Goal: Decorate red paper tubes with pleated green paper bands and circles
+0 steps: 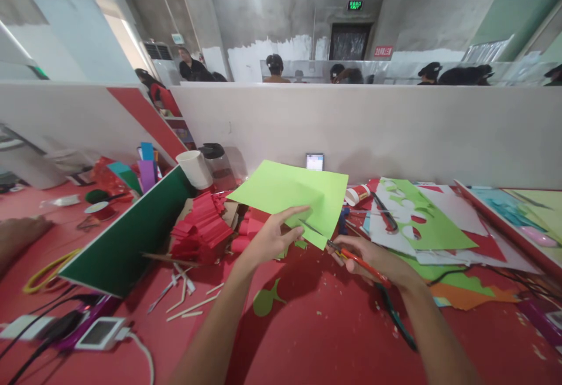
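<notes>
My left hand point(274, 236) holds the near edge of a light green paper sheet point(290, 192), with the index finger stretched over its top and the thumb by the edge. The sheet is raised above the red table and tilted. My right hand point(373, 259) is closed around scissors point(357, 261) with red-orange handles. Their thin blades meet the sheet's near right corner and point toward my left thumb. Below the sheet, a green paper cutout point(264, 301), round with a thin stem, lies on the table. A dark green curved handle point(397, 318) shows beneath my right wrist.
Red folded paper strips point(199, 227), thin sticks point(193, 308) and a green upright board point(127, 239) are on the left. A white cup point(194, 168) stands behind. At right lie a green sheet with round holes point(432, 215) and a cutter knife point(385, 212). Another person's hand point(21, 236) rests far left.
</notes>
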